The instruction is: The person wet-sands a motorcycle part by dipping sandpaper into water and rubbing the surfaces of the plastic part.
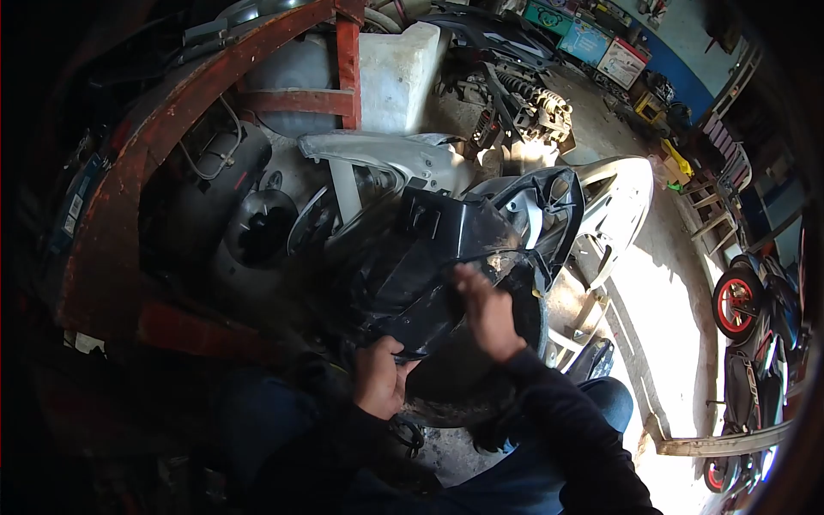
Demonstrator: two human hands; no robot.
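Note:
A large black plastic part, dusty and angular, lies in front of me at the middle of the view. My left hand grips its lower edge, thumb on top and fingers underneath. Over its right side is my right hand, slightly blurred, with fingers extended and nothing visible in them; whether it touches the surface cannot be made out. Beneath the part shows the rim of a dark round container. Black frame-like plastic adjoins the part at upper right.
Pale body panels lie behind the black part, with a shock absorber and metal parts beyond. A red wooden frame curves along the left, near a dark tank. Motorcycles stand at the right.

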